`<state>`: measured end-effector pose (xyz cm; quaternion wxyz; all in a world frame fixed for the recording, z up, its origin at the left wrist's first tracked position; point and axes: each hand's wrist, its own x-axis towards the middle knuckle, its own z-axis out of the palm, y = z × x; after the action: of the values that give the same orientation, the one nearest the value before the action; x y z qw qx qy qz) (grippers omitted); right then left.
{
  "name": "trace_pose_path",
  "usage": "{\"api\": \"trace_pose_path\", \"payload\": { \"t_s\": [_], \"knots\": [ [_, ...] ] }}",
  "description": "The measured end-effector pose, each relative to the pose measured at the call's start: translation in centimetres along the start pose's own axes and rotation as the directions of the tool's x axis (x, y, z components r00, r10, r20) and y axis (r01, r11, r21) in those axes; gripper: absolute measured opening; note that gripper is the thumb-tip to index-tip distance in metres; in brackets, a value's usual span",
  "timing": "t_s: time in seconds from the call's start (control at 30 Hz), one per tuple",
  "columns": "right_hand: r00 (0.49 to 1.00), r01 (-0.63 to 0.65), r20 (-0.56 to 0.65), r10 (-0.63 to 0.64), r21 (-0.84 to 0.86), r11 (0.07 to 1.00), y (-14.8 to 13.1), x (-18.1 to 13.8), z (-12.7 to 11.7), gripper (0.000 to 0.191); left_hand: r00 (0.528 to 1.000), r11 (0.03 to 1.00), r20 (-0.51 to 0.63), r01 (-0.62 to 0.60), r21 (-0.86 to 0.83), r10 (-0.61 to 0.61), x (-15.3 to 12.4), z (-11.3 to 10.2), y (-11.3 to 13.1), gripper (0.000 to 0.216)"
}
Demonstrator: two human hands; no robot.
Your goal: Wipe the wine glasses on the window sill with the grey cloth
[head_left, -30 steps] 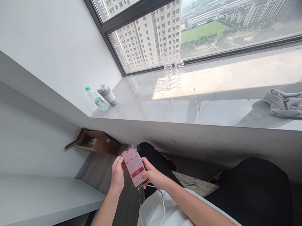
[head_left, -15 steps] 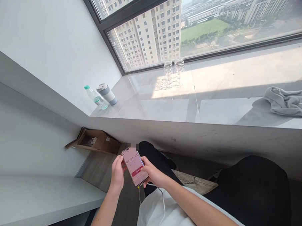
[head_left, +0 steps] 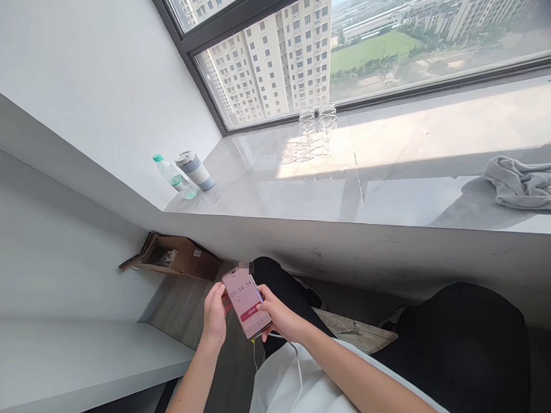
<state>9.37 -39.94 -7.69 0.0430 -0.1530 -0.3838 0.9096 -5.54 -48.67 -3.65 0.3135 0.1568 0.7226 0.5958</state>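
Observation:
I hold a smartphone [head_left: 246, 301] low in front of me, over my lap. Its screen shows a timer readout and a red button. My left hand [head_left: 214, 316] grips the phone's left edge, fingers curled round it. My right hand [head_left: 280, 316] wraps the right edge, thumb resting near the screen. A white cable [head_left: 295, 372] hangs from the phone's bottom end down over my white shirt.
A wide marble window sill [head_left: 395, 193] runs ahead. On it stand a water bottle [head_left: 175, 178], a grey tumbler [head_left: 195, 171], several clear wine glasses [head_left: 316, 130] and a crumpled grey cloth [head_left: 527, 184]. A flattened cardboard box [head_left: 175, 258] lies below. A white ledge [head_left: 68, 362] is at left.
The timer digits on the phone have changed. Both hands and the phone have stayed almost where they were, shifting only slightly upward in the picture.

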Motion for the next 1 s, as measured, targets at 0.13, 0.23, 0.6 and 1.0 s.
{"api": "trace_pose_path", "payload": {
  "t_s": [0.13, 0.23, 0.6, 1.0],
  "knots": [
    [1.0, 0.005, -0.001, -0.005, 0.007, 1.0, 0.13, 0.05, -0.04, 0.042, 1.0, 1.0, 0.0, -0.001, 0.0, 0.001, 0.07, -0.04, -0.14, 0.038],
    [1.0, 0.004, -0.007, -0.004, 0.001, 1.0, 0.13, 0.03, -0.04, 0.042, 1.0, 1.0, 0.006, -0.005, 0.008, 0.005, 0.05, -0.13, -0.18, 0.037],
    [1.0, -0.009, -0.008, 0.009, -0.003, 1.0, 0.02, -0.06, -0.01, 0.042, 1.0, 1.0, 0.003, 0.004, 0.01, -0.005, 0.16, -0.17, -0.24, 0.038],
    [1.0, -0.007, -0.013, 0.007, 0.012, 1.0, 0.15, 0.02, -0.09, 0.04, 1.0, 1.0, 0.01, -0.006, 0.009, 0.005, 0.11, -0.19, -0.25, 0.036]
  ]
}}
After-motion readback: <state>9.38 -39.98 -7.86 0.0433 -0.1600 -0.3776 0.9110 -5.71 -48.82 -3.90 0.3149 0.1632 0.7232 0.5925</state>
